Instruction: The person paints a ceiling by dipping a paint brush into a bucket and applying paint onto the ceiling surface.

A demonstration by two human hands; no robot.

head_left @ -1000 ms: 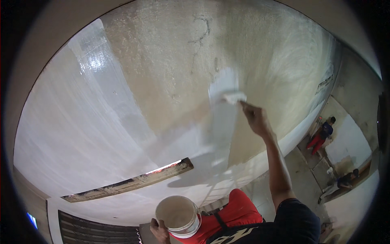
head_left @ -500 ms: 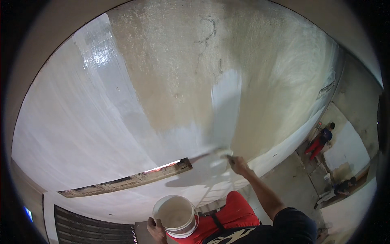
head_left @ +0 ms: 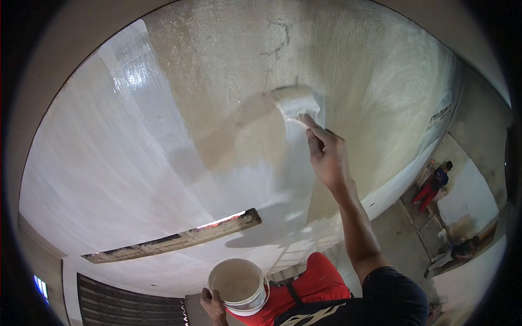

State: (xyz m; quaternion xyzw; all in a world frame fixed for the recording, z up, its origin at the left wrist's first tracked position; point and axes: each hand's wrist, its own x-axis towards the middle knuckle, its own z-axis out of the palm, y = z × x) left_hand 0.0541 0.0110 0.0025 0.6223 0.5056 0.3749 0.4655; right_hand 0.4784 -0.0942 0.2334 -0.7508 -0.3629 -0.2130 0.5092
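Observation:
My right hand (head_left: 329,152) grips the handle of a wide white paintbrush (head_left: 296,103), whose head is on the wall over the top of a fresh, pale strip of coating. The plastered wall (head_left: 228,70) is beige and cracked higher up, white at the left and along the bottom. My left hand (head_left: 212,304), low in the view, holds a white plastic bucket (head_left: 235,280) by its side, above my red-trousered leg. The bucket has a cloudy beige inside; how full it is I cannot tell.
A long narrow slot (head_left: 171,242) cuts across the lower wall. A dark slatted grille (head_left: 125,299) is at the lower left. At the right, one person in red trousers (head_left: 432,185) stands by another wall and a second person (head_left: 459,250) is further down, above a grey floor (head_left: 383,239).
Half a second ago the brush was low on the strip; it has moved up to the top, my right arm rising with it. My left hand and the bucket have shifted little.

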